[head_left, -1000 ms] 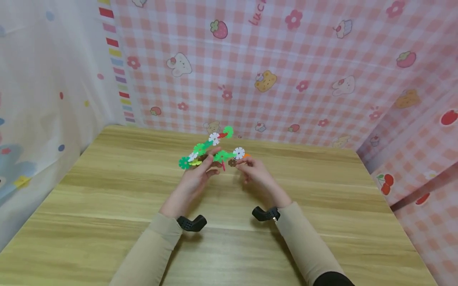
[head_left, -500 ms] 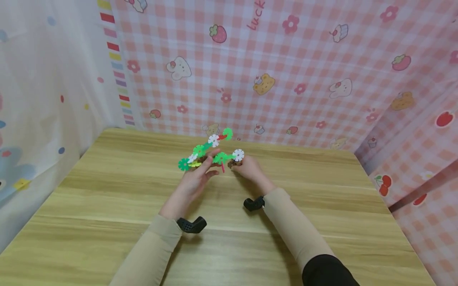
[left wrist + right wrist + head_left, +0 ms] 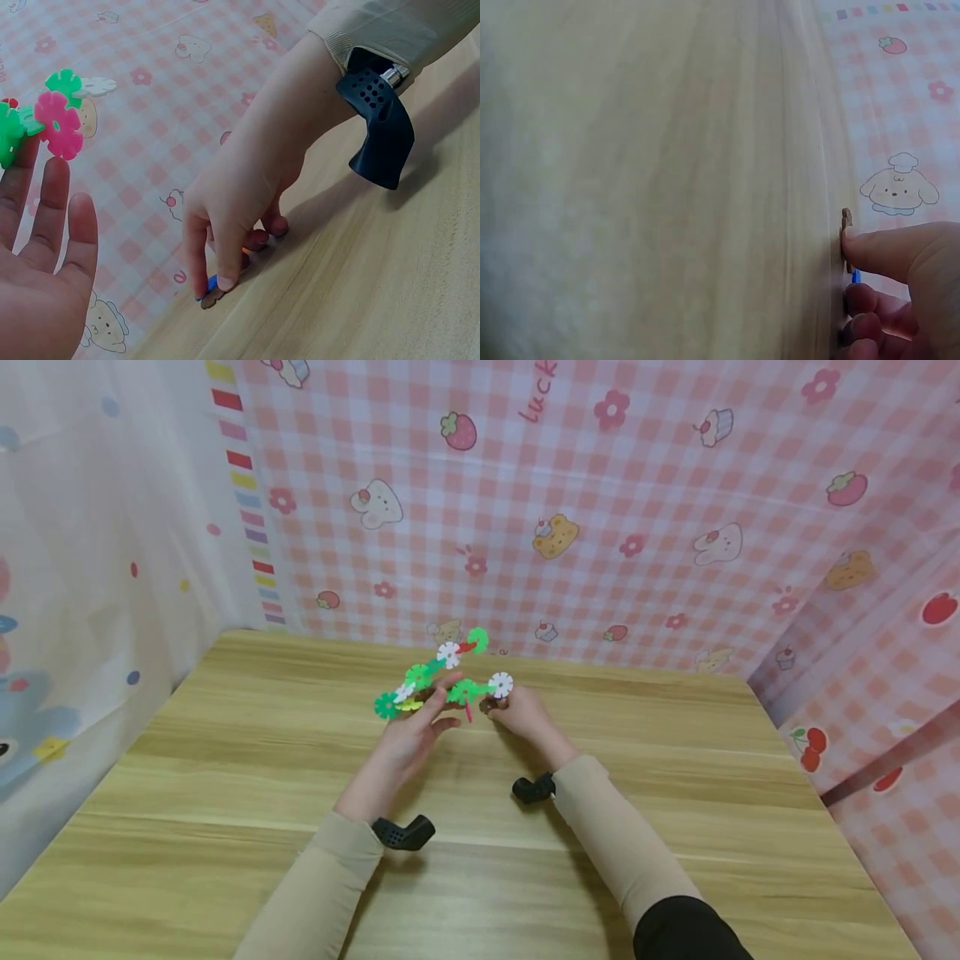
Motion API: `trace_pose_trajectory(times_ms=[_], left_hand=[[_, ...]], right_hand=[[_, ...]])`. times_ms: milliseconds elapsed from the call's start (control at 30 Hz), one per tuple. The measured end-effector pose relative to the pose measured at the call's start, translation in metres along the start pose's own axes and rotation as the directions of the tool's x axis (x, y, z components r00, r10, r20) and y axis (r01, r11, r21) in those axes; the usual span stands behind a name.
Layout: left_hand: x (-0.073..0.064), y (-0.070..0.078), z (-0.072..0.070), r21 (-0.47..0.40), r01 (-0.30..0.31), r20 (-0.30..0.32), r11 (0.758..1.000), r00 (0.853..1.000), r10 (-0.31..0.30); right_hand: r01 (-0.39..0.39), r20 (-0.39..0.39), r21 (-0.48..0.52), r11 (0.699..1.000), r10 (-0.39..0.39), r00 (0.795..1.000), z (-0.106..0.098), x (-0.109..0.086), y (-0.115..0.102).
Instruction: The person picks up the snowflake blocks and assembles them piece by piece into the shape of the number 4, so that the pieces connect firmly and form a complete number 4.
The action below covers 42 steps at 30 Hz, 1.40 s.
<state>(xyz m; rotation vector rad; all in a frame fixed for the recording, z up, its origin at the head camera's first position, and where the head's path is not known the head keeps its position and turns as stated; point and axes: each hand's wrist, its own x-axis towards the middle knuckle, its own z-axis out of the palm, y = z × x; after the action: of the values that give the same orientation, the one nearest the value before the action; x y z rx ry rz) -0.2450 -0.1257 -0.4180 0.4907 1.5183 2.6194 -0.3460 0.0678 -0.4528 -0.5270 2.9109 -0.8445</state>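
Observation:
My left hand (image 3: 405, 739) holds a joined chain of plastic snowflake discs (image 3: 418, 675) in green, white, red, yellow and pink, raised above the table. In the left wrist view several of its fingers (image 3: 52, 187) stretch out below the pink disc (image 3: 58, 124); its thumb and index finger are out of that view. My right hand (image 3: 525, 714) pinches a brown snowflake disc (image 3: 213, 298) with a blue disc (image 3: 211, 284) against it. That hand is beside the chain's white end disc (image 3: 500, 685) in the head view. Its fingers partly cover the small discs.
The wooden table (image 3: 465, 877) spreads under both arms. Behind it hangs a pink checked cloth (image 3: 495, 510), and a white patterned curtain (image 3: 112, 527) is at the left. Each wrist wears a black camera mount (image 3: 405, 832).
My right hand has shifted left and slightly forward, then stayed nearly still; the orange disc by it no longer shows in the head view. The left hand and chain have barely moved.

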Motion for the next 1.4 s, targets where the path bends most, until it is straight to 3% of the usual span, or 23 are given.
trace_pose_trajectory(times_ms=[200, 467, 700, 767, 967, 1100, 1267, 1400], left_hand=[[0.000, 0.000, 0.001, -0.007, -0.001, 0.001, 1.000, 1.000, 0.001], [0.000, -0.001, 0.001, 0.011, 0.013, 0.011, 1.000, 1.000, -0.013], [0.000, -0.003, 0.000, 0.032, 0.021, 0.027, 0.999, 0.999, -0.021], [0.001, -0.004, 0.001, 0.032, 0.020, 0.029, 0.999, 0.999, -0.021], [0.001, -0.004, 0.002, 0.025, 0.003, 0.024, 1.000, 1.000, -0.003], [0.001, -0.004, 0.000, 0.016, -0.006, 0.019, 1.000, 1.000, 0.005], [0.001, -0.003, 0.000, 0.024, 0.013, 0.017, 1.000, 1.000, -0.013], [0.001, -0.002, 0.001, 0.030, 0.027, 0.019, 0.999, 0.999, -0.028]], right_hand=[[0.059, 0.023, -0.030, 0.998, -0.059, 0.998, -0.001, 0.001, 0.000], [0.056, 0.061, 0.094, 0.994, -0.061, 0.996, -0.003, -0.001, 0.003], [0.050, 0.070, 0.245, 0.968, -0.069, 0.995, -0.003, -0.013, 0.004], [0.035, 0.091, 0.325, 0.945, -0.068, 0.994, -0.003, -0.020, 0.003], [-0.002, 0.140, 0.552, 0.834, -0.090, 0.986, -0.004, -0.045, -0.007], [0.034, 0.117, 0.603, 0.797, -0.131, 0.984, -0.007, -0.059, -0.020], [0.029, 0.144, 0.689, 0.724, -0.175, 0.974, -0.010, -0.073, -0.033], [0.017, 0.161, 0.716, 0.698, -0.188, 0.969, -0.010, -0.080, -0.040]])
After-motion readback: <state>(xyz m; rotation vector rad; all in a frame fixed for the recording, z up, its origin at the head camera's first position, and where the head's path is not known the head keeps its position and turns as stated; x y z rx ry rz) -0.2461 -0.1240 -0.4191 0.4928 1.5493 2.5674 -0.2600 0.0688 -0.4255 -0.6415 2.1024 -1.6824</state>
